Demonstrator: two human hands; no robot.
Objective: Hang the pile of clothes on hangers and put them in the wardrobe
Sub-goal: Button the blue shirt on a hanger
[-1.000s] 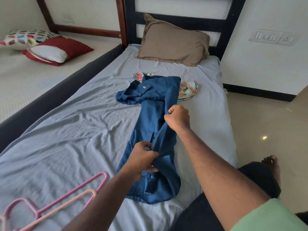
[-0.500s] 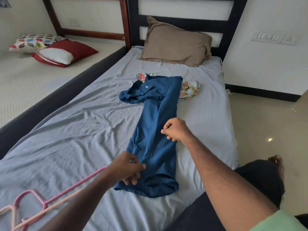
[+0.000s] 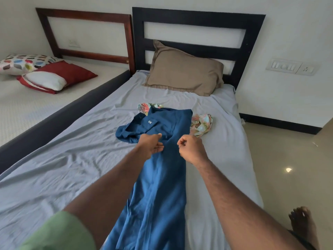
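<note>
A blue shirt (image 3: 158,186) lies lengthwise on the grey bed sheet (image 3: 72,168), collar end toward the pillow. Under its collar end a floral garment (image 3: 201,123) sticks out on both sides. My left hand (image 3: 150,145) reaches over the shirt just below the collar, with thumb and fingers spread and the fingertips touching the cloth. My right hand (image 3: 191,149) hovers at the shirt's right edge with its fingers curled into a fist, and no cloth shows in it. No hanger is in view.
A tan pillow (image 3: 183,71) leans on the black headboard (image 3: 198,18). A second bed on the left holds red and patterned cushions (image 3: 54,74). Tiled floor (image 3: 288,177) runs along the bed's right side, with my bare foot (image 3: 302,226) on it.
Both hands moved up the shirt from its hem end toward the collar. The left hand opened out. The view tilted up, and the pink hangers dropped out of sight.
</note>
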